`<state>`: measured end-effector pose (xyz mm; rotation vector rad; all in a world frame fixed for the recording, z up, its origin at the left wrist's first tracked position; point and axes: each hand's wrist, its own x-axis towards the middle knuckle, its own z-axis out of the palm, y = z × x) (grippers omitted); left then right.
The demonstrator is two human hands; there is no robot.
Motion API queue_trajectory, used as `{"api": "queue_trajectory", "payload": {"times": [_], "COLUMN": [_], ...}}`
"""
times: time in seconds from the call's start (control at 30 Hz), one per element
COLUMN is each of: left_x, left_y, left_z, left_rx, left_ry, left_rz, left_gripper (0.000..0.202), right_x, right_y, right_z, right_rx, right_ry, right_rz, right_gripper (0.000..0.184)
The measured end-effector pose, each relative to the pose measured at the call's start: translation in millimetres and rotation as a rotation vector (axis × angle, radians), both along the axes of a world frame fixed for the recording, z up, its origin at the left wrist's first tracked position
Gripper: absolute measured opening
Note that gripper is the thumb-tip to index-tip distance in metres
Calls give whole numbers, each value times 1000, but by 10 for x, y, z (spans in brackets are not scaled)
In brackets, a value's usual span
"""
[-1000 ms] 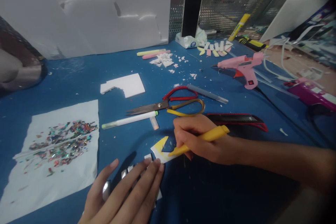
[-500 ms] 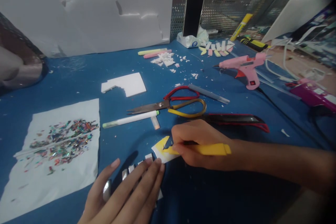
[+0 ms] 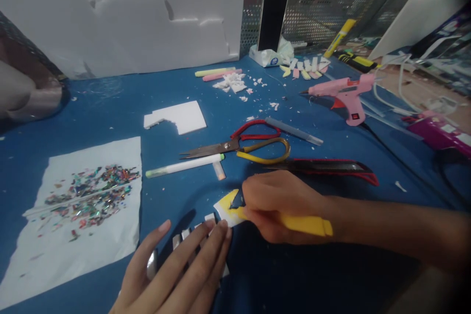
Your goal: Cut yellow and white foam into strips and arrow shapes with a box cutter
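Note:
My right hand is closed around a yellow marker, its tip resting on a small white foam piece that is partly coloured yellow. My left hand lies flat with fingers stretched out, pressing down the near end of the same foam piece, whose notched white teeth show between the fingers. Both hands rest on the blue table.
Red-and-yellow scissors, a white pen, a dark red-edged case, a pink glue gun, a white foam offcut, a paper sheet with glitter bits, a standing phone, large foam board behind.
My right hand has tipped the yellow marker downward and flatter, its rear end swinging from upper right to lower right. The left hand stays in place.

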<state>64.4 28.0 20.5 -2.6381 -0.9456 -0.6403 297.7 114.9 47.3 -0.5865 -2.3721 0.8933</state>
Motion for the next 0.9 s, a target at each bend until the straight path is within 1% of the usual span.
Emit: {"api": "queue_trajectory", "payload": {"times": [0.23, 0.33, 0.47, 0.6, 0.7, 0.77, 0.9], "left_x": [-2, 0, 6, 11, 12, 12, 14], "left_y": [7, 8, 12, 11, 9, 9, 7], "left_z": [-18, -21, -23, -20, -19, -21, -25], "left_rx": [22, 23, 21, 15, 13, 15, 17], "left_ry": [-3, -9, -9, -23, -17, -19, -31], "left_rz": [-1, -3, -6, 0, -4, -5, -3], "left_gripper": [31, 31, 31, 33, 31, 30, 33], "right_x": [-3, 1, 8, 14, 17, 16, 9], "right_y": [-9, -5, 1, 2, 2, 3, 3], "right_z": [0, 8, 13, 7, 9, 13, 12], "right_rx": [21, -21, -8, -40, -35, -39, 16], "right_ry": [-8, -25, -32, -20, -21, -28, -8], "right_rz": [-27, -70, -19, -55, -42, -65, -54], "right_gripper": [23, 24, 23, 24, 23, 24, 23]}}
